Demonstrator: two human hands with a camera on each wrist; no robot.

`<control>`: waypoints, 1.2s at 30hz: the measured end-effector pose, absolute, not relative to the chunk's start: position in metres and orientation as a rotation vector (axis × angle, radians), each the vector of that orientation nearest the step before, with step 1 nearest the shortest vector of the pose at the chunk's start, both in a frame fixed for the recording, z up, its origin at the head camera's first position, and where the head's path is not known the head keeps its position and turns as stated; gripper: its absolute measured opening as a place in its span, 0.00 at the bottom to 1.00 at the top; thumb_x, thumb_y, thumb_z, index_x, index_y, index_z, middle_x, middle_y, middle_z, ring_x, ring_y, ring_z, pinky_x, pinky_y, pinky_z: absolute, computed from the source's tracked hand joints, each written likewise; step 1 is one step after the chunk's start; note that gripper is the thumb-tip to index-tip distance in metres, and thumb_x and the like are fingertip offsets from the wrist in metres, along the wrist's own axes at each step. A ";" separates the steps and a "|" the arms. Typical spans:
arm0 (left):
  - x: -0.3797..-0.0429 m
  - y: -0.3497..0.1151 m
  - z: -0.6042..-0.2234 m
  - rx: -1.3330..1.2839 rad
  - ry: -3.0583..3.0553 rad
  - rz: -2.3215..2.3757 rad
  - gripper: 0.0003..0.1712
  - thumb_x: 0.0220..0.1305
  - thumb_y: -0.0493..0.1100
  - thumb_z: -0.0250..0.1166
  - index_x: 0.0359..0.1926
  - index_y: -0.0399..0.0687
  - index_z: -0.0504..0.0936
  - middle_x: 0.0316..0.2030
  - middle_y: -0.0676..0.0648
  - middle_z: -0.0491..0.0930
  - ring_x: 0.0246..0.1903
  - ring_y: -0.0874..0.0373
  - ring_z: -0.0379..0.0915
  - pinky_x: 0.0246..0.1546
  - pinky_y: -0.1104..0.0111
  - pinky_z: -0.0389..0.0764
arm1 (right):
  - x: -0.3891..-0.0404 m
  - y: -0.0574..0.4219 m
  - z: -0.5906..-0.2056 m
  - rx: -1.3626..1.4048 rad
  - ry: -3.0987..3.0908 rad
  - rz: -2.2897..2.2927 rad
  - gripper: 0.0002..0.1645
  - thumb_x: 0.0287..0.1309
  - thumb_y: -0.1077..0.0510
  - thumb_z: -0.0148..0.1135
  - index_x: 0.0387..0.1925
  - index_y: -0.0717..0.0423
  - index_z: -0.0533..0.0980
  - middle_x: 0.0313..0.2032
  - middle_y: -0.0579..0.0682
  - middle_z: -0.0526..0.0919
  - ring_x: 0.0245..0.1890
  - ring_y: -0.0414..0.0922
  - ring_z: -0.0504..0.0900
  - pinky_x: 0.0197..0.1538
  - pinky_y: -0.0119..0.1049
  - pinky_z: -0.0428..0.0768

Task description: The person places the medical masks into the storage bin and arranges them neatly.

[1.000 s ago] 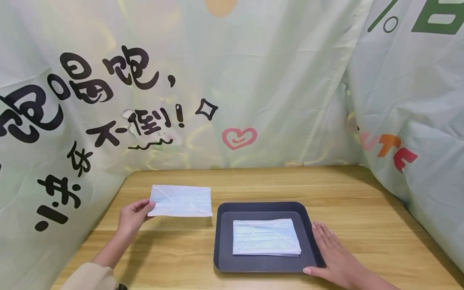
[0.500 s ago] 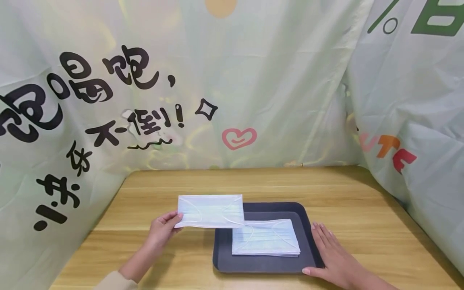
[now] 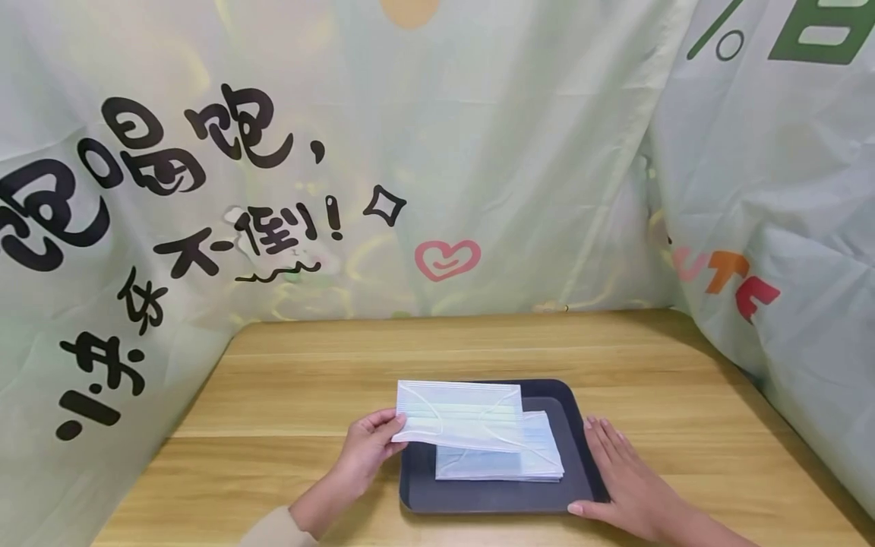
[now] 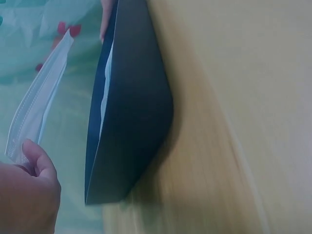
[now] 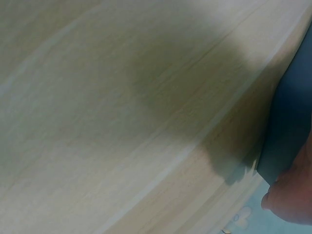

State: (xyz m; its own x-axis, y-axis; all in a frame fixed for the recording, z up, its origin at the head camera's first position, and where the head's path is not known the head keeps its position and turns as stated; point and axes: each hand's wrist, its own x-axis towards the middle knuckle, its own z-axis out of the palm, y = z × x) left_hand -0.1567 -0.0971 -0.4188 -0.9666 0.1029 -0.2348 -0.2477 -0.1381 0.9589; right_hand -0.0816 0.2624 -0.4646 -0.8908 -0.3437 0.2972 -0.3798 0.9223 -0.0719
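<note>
My left hand point(image 3: 369, 448) pinches a pale blue pleated face mask point(image 3: 461, 414) by its left edge, thumb on top. The mask hangs over the left and middle part of a dark grey tray point(image 3: 492, 501), overlapping a stack of face masks point(image 3: 502, 465) that lies inside. In the left wrist view the held mask point(image 4: 41, 97) is seen nearly edge-on, apart from the tray wall point(image 4: 131, 92). My right hand point(image 3: 629, 479) lies with straight fingers along the tray's right rim, its thumb at the near right corner. The right wrist view shows only part of that hand point(image 5: 292, 187) against the tray.
The tray stands on a wooden table point(image 3: 307, 372) near its front side. A pale printed cloth point(image 3: 519, 152) with black lettering and a pink heart hangs behind the table and along both sides.
My left hand has carried the face mask rightward and slightly toward me, from left of the tray to above the stack. My right hand has stayed at the tray's rim.
</note>
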 end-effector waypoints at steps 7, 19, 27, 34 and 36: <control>-0.155 -0.077 -0.428 -0.029 1.824 2.266 0.17 0.61 0.39 0.61 0.46 0.27 0.76 0.28 0.54 0.80 0.27 0.67 0.77 0.32 0.75 0.81 | -0.081 0.261 -0.462 0.507 -2.863 0.231 0.64 0.42 0.27 0.60 0.65 0.70 0.54 0.65 0.68 0.61 0.64 0.26 0.16 0.62 0.18 0.18; -0.153 -0.052 -0.436 -0.114 1.915 2.152 0.16 0.62 0.34 0.58 0.46 0.22 0.74 0.28 0.52 0.82 0.25 0.66 0.76 0.32 0.72 0.82 | -0.081 0.260 -0.462 0.532 -2.841 0.234 0.64 0.42 0.27 0.60 0.65 0.69 0.53 0.64 0.68 0.62 0.64 0.25 0.17 0.62 0.17 0.19; -0.154 -0.045 -0.438 -0.114 2.016 2.008 0.14 0.61 0.33 0.59 0.44 0.23 0.74 0.25 0.51 0.80 0.23 0.66 0.75 0.31 0.71 0.82 | -0.080 0.260 -0.462 0.518 -2.848 0.238 0.64 0.43 0.27 0.60 0.66 0.69 0.53 0.64 0.68 0.61 0.64 0.25 0.16 0.62 0.17 0.19; -0.156 -0.049 -0.444 -0.053 2.035 1.953 0.15 0.61 0.33 0.59 0.44 0.22 0.74 0.24 0.52 0.79 0.21 0.67 0.73 0.27 0.74 0.81 | -0.080 0.260 -0.462 0.507 -2.862 0.242 0.63 0.43 0.26 0.60 0.65 0.69 0.54 0.65 0.68 0.61 0.63 0.25 0.16 0.62 0.17 0.18; -0.157 -0.050 -0.444 -0.029 2.055 1.921 0.14 0.61 0.33 0.59 0.44 0.22 0.74 0.24 0.52 0.80 0.21 0.67 0.73 0.26 0.74 0.80 | -0.080 0.260 -0.462 0.487 -2.892 0.264 0.63 0.44 0.26 0.59 0.65 0.69 0.54 0.65 0.67 0.60 0.63 0.24 0.16 0.61 0.16 0.18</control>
